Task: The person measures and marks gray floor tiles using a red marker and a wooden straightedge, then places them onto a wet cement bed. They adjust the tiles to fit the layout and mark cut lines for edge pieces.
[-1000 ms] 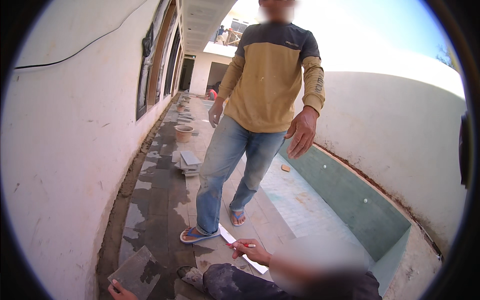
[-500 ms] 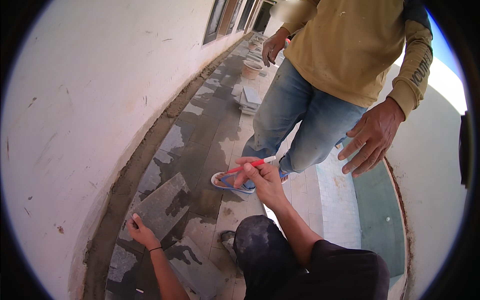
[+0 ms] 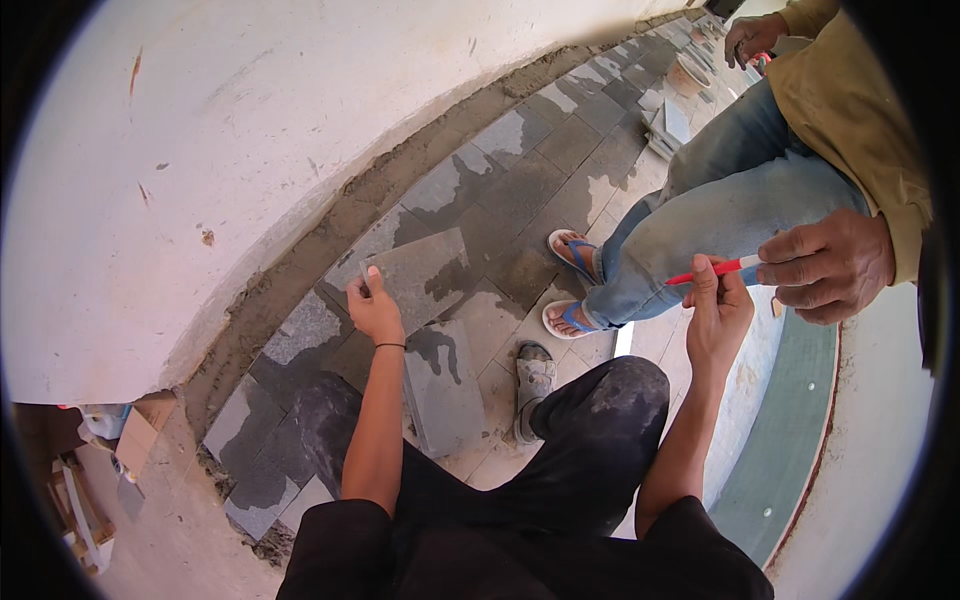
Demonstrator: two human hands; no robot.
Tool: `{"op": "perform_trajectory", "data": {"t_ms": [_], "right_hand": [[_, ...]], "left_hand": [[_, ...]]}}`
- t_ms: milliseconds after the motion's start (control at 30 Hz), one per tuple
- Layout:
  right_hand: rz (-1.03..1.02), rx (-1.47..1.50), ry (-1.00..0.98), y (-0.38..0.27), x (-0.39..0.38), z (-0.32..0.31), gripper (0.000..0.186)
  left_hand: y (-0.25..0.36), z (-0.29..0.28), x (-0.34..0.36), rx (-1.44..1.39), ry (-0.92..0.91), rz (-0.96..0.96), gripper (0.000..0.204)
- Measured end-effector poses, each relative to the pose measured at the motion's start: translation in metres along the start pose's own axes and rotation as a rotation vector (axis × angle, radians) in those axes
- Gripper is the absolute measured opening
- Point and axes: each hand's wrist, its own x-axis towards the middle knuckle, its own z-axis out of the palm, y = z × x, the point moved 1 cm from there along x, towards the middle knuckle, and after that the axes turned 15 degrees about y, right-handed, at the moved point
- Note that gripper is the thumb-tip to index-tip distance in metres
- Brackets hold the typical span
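My left hand [image 3: 377,308] is closed on the corner of a loose grey tile [image 3: 430,272], thumb against its edge. The tile is patched with dark damp and lies over the tiled floor by the wall. My right hand [image 3: 718,322] is raised, pinching a red pen [image 3: 708,271] with a white end between thumb and fingers. A co-worker's hand [image 3: 830,265] is at the pen's white end; whether it grips the pen I cannot tell. Between my legs and the held tile lies a second loose grey tile [image 3: 445,388] with a dark wet streak.
A co-worker in jeans [image 3: 740,220] stands at the right. A rough mortar strip [image 3: 330,215] runs along the white wall [image 3: 250,150]. A stack of tiles [image 3: 668,125] and a bucket [image 3: 688,76] are farther back. A cardboard box [image 3: 143,432] stands at the lower left.
My view has swung, shifting the scene. My right hand has carried the pen right to the co-worker's hand. My left hand stays at the tile's corner.
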Motion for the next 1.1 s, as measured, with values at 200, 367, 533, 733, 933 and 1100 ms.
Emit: {"op": "perform_trajectory", "data": {"t_ms": [200,367,533,733,933,1100], "right_hand": [[-0.117,0.053,0.060,-0.015,0.000,-0.005,0.028],[-0.162,0.107,0.134,-0.029,0.001,-0.003,0.024],[-0.192,0.113,0.269,-0.042,-0.013,0.000,0.024],[-0.033,0.099,-0.071,-0.020,-0.041,0.016,0.022],[-0.283,-0.099,-0.822,-0.040,-0.074,0.089,0.025],[-0.685,-0.377,-0.985,-0.012,-0.113,0.182,0.039]], "left_hand": [[0.003,0.001,-0.005,0.043,0.052,-0.027,0.044],[0.002,0.001,-0.005,0.051,0.021,-0.028,0.042],[0.010,0.001,-0.010,0.068,-0.061,-0.049,0.045],[0.006,0.007,-0.005,0.013,-0.109,0.003,0.044],[0.047,0.019,0.002,0.115,-0.454,-0.039,0.048],[0.060,0.035,-0.016,-0.024,-0.508,-0.135,0.050]]}}
